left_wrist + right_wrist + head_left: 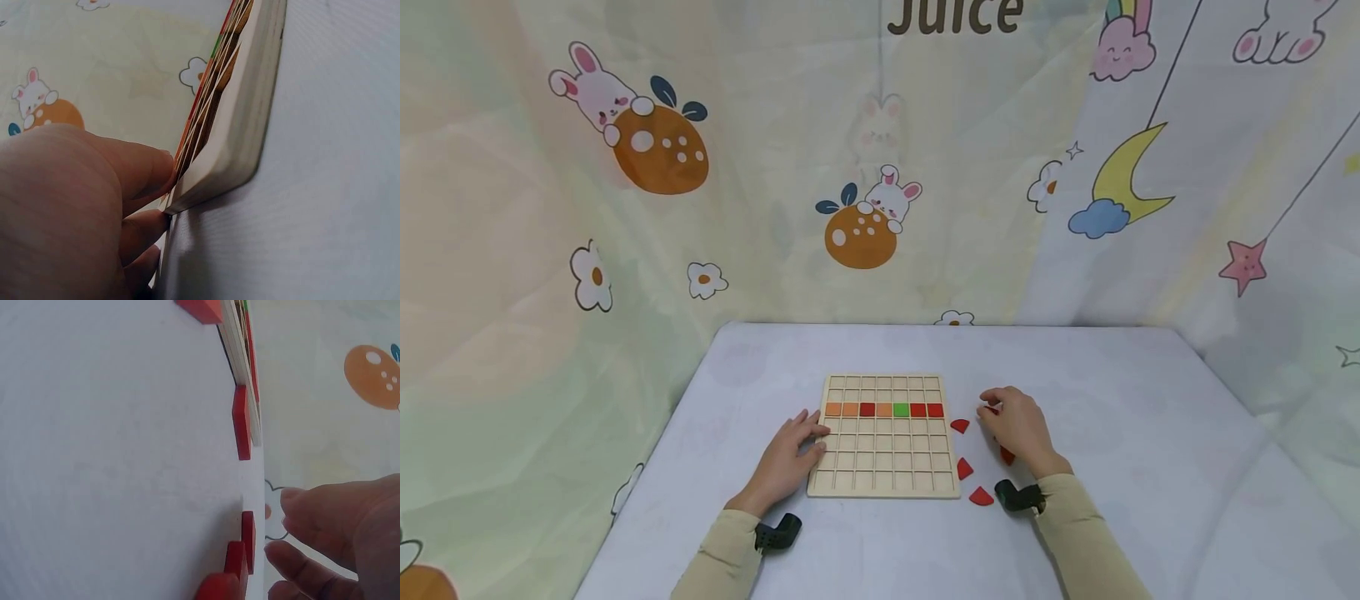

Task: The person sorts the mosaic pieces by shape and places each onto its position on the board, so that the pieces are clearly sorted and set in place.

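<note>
A wooden grid board (883,462) lies flat on the table, with a row of orange, red and green squares (901,410) near its far side. My left hand (786,458) rests at the board's left edge; in the left wrist view its fingertips touch the board's side (240,134). My right hand (1018,425) hovers over red fan-shaped pieces to the right of the board, its thumb and fingers apart. One such piece (1007,456) shows partly under that hand. In the right wrist view, red pieces (248,540) lie below the fingers, and nothing sits between the fingertips.
Three more red fan-shaped pieces lie along the board's right side: one far (960,426), one in the middle (964,468), one near (981,497). A white cloth covers the table (880,546). Behind it hangs a printed curtain (760,167).
</note>
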`<state>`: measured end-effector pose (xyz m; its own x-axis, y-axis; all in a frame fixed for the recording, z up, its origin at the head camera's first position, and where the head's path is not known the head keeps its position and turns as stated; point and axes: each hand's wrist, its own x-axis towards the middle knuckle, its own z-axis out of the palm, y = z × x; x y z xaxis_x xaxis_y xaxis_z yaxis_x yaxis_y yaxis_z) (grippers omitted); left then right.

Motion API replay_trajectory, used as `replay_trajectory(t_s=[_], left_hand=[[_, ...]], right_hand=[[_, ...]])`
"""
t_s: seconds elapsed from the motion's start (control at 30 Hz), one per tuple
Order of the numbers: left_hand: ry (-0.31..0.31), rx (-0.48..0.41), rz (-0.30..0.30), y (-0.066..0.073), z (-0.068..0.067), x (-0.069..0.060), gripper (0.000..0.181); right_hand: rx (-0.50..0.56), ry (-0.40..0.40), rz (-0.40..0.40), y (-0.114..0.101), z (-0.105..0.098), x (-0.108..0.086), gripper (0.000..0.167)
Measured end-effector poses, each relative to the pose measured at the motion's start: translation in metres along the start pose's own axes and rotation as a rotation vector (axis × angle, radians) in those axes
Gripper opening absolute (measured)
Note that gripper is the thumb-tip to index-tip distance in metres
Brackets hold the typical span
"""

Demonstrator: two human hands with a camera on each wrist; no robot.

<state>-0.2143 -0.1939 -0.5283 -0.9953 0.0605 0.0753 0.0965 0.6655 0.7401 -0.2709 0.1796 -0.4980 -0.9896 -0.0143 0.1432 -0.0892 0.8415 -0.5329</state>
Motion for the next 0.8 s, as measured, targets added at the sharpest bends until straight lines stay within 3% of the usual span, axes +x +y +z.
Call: replay_trajectory(t_s=[0.27, 0.5, 0.63, 0.8], left_hand=[[0.006, 0.002, 0.003, 0.001, 0.000, -0.001, 0.021], [0.005, -0.001, 0.009, 0.001, 0.000, -0.001, 0.020], [0.008, 0.005, 0.015, 0.000, 0.000, 0.000, 0.020], [0.005, 0.007, 0.012, -0.001, 0.000, -0.001, 0.021]], right_hand=[[0.031, 0.009, 0.068, 0.007, -0.006, 0.002, 0.026], [0.004, -0.087, 0.148, 0.014, -0.005, 0.002, 0.032], [-0.011, -0.130, 0.156, 0.012, -0.004, 0.001, 0.039], [-0.023, -0.128, 0.126, 0.008, -0.004, 0.000, 0.040]])
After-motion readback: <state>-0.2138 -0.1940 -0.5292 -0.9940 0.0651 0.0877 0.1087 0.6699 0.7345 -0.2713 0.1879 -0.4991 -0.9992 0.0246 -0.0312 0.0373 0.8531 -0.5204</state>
